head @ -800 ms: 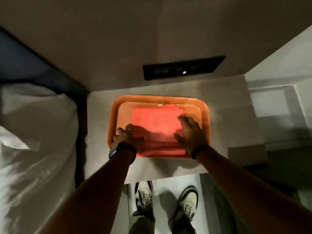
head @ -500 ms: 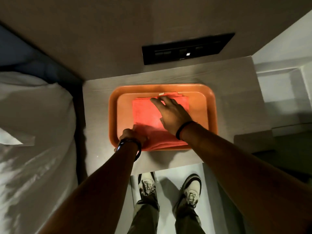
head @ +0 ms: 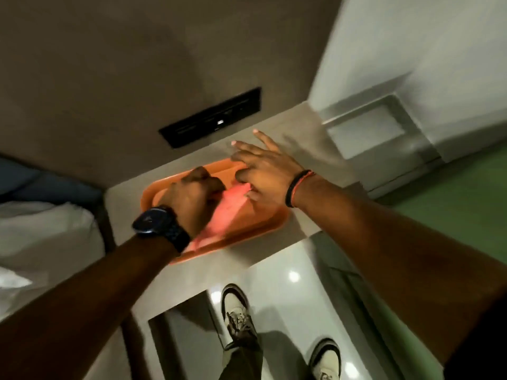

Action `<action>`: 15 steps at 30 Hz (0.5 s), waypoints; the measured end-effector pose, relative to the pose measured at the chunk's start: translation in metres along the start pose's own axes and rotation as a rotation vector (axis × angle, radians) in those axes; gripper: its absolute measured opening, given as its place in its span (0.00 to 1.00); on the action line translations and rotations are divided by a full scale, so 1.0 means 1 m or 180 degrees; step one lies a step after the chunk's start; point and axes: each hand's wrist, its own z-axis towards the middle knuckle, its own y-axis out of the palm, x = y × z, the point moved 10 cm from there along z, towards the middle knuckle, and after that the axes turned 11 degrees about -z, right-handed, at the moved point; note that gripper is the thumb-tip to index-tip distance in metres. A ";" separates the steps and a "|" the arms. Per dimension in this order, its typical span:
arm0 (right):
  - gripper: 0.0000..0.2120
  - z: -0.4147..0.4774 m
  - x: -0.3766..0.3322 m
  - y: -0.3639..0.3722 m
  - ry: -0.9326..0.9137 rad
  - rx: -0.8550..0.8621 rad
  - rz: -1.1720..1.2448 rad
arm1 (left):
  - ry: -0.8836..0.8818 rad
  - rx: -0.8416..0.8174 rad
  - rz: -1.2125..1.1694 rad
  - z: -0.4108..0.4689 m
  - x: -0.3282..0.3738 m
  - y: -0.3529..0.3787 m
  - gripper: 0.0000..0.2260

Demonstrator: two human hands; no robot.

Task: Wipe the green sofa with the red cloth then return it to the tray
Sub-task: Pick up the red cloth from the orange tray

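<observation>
Red cloth [head: 231, 212] lies in the orange tray [head: 270, 224] on the desk [head: 295, 127], its upper edge bunched in the left hand [head: 192, 200], whose grip is a closed fist. Just right of that grip, the right hand [head: 264, 174] rests on the cloth, fingers spread, holding nothing.
</observation>
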 end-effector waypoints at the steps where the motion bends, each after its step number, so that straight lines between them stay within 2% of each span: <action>1: 0.11 -0.028 0.014 -0.016 0.0129 0.0025 0.0124 | 0.0143 0.0021 0.0063 0.006 0.027 -0.009 0.08; 5: 0.14 -0.158 0.064 -0.093 0.0891 0.0441 0.0628 | 0.0815 0.0437 0.0153 0.028 0.160 -0.032 0.09; 8: 0.16 -0.274 0.090 -0.140 0.1524 0.0751 0.0628 | 0.1113 0.0525 -0.0001 0.049 0.270 -0.019 0.06; 11: 0.11 -0.428 0.119 -0.165 0.2285 0.0940 0.0590 | 0.1656 0.0031 -0.0387 0.062 0.406 0.041 0.05; 13: 0.12 -0.515 0.130 -0.162 0.2695 0.0804 0.0635 | 0.1917 -0.0349 -0.0539 0.063 0.479 0.093 0.12; 15: 0.11 -0.597 0.136 -0.148 0.3044 0.0624 0.0542 | 0.2158 -0.0628 -0.0640 0.059 0.545 0.153 0.13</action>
